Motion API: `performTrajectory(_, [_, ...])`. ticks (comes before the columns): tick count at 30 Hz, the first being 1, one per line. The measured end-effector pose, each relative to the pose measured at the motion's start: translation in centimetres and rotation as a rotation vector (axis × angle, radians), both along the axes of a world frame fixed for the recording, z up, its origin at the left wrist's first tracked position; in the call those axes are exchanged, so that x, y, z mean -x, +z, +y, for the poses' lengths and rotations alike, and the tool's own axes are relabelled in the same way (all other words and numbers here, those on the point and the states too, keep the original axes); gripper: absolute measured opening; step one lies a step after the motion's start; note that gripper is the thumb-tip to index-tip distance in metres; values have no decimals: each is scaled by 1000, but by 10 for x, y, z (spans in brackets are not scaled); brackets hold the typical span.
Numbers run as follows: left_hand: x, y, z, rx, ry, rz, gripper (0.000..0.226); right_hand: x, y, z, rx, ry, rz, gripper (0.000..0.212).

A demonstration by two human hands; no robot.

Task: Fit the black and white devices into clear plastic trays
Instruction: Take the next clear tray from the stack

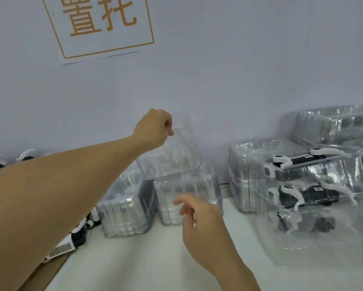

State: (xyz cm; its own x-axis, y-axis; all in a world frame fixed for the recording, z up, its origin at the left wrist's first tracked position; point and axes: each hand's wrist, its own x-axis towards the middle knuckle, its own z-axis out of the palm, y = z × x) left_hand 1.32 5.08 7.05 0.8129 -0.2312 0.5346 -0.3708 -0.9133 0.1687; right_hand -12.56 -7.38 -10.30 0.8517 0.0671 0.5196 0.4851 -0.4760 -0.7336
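Landmark: tall stack of empty clear trays (187, 198), standing on the white tabletop (151, 259) near the wall, mid-scene.
Left hand: left hand (155, 129) reaches out above the stack; fingers curled tight, pinching the top edge of a lifted clear tray (170, 156).
Lifted tray: tilted, raised off the top of the stack, its lower edge close to the stack's top; whether the two touch, cannot tell.
Right hand: right hand (201, 223) hangs just in front of the stack, lower part; fingers loosely bent and spread, holding nothing. Contact with the stack wall not clear.
Second stack: shorter stack of trays (126, 208) just left of the landmark, side by side with it.
Loose devices: black and white devices (80, 234) lie left of the landmark, past the shorter stack, partly hidden under the left forearm; one shows a barcode label (61, 248). More devices (25, 156) sit far left against the wall, blurred.
Filled trays: right of the landmark, well apart, a pile of clear trays (315, 206) with black and white devices inside; top one (302, 160) lies lengthwise in its tray.
Other stacks: behind the filled pile, further clear tray stacks (335, 124) against the wall.
Wall: paper sign (98, 28) with orange characters and orange border, above and left of the landmark.
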Motion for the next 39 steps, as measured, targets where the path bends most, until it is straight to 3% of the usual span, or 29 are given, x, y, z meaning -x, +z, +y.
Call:
performTrajectory(4, [8,2,-4,-17,-28,-176,26,0,-2,1,-26,-12,24,40])
performTrajectory(11, [51,-23,-19,-145,-115,-609,30,0,3,-2,-254,-24,104,45])
performTrajectory(13, [73,-33,-25,-22,-178,-714,34,1,6,-3,-404,-52,98,50])
performTrajectory(15, [98,-51,-28,227,-238,-755,36,0,9,-5,-495,-70,101,56])
performTrajectory(17, [120,-71,-28,527,-291,-687,36,-1,10,-6,-532,-71,109,60])
performTrajectory(21, [146,-105,-19,1111,-300,-346,39,-4,7,-6,-551,-82,114,49])
performTrajectory(25, [162,-129,-2,1413,-279,-163,18,-4,1,1,-550,-55,176,32])
performTrajectory(28, [168,-140,16,1717,-408,-26,22,-3,-4,9,-604,-6,296,23])
performTrajectory(31, [171,-148,34,1885,-466,30,27,-2,-9,16,-785,92,482,26])
performTrajectory(34, [172,-154,38,2064,-495,110,17,0,-9,22,-963,282,623,60])
performTrajectory(36, [171,-160,35,2155,-477,202,15,1,-9,25,-1017,322,628,67])
performTrajectory(39, [170,-172,38,2196,-382,322,23,0,-11,21,-994,194,542,59])
